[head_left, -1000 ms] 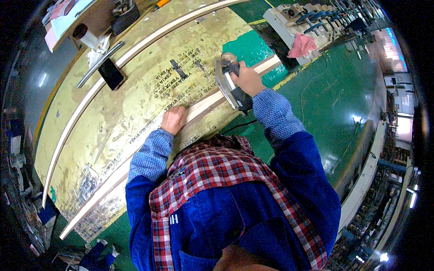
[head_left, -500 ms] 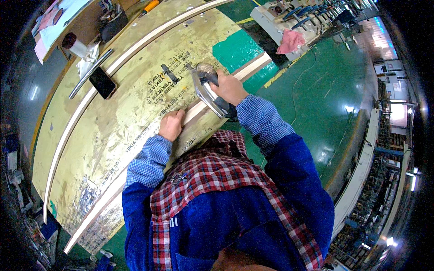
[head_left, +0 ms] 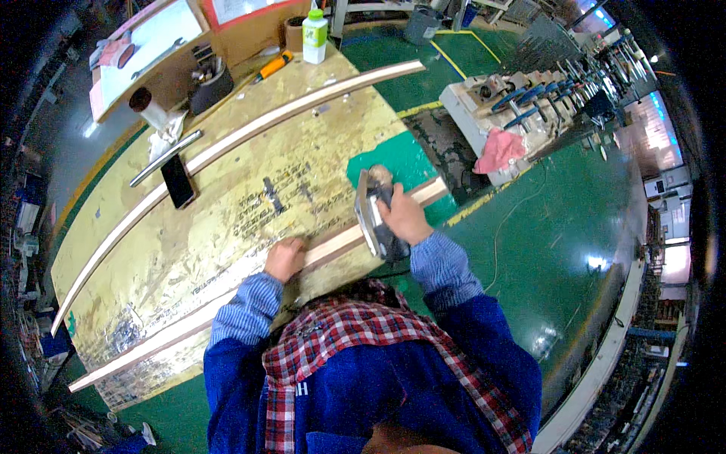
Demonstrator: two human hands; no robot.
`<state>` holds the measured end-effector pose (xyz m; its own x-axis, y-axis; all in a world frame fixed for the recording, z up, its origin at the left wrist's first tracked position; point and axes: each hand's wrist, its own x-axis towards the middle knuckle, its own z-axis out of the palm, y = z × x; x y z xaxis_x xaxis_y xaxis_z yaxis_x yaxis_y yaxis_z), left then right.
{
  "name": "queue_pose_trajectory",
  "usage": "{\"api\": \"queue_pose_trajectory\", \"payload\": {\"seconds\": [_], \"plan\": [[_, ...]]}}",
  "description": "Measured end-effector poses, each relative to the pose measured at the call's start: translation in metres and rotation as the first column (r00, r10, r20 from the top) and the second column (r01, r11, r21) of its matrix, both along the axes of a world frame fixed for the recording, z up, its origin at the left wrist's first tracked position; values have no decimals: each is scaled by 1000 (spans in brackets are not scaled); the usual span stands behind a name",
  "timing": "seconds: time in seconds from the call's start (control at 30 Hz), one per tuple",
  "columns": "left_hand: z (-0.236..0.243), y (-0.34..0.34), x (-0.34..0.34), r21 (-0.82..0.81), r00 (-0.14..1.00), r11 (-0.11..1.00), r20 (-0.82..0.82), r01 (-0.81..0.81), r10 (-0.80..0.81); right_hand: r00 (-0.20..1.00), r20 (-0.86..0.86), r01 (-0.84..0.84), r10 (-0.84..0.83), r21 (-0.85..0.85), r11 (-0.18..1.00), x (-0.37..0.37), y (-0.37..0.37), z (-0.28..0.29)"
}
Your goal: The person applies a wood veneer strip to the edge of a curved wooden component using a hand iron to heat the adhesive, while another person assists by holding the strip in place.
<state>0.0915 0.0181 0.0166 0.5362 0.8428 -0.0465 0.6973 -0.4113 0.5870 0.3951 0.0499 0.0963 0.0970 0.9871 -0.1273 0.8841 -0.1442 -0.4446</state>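
Note:
My right hand grips a dark handheld power tool with a metal plate, sitting over a pale, brown-edged wooden strip near its right end. My left hand has curled fingers pressing on that strip, left of the tool. The strip lies along the near side of a worn yellow board table. A second long curved strip runs across the far side, with a black phone and a metal bar beside it. A green sheet covers the table's right end.
At the back stand a white bottle, an orange-handled tool, a dark holder and a shelf with papers. To the right are a clamp rack with a pink cloth, and a cord on the green floor.
The head view has tilted, showing more beyond the table. The tool in my right hand moved left along the strip, then back right toward its end. My left hand stays on the strip.

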Motion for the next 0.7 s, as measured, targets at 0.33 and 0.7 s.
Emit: {"api": "queue_pose_trajectory", "payload": {"seconds": [0.33, 0.7], "plan": [[-7, -25, 36, 247, 890, 956, -454, 159, -30, 977, -51, -210, 207, -76, 975, 38, -1, 15], [8, -15, 35, 132, 926, 982, -370, 132, -75, 967, -74, -251, 244, -113, 961, 47, 5, 21]]}}
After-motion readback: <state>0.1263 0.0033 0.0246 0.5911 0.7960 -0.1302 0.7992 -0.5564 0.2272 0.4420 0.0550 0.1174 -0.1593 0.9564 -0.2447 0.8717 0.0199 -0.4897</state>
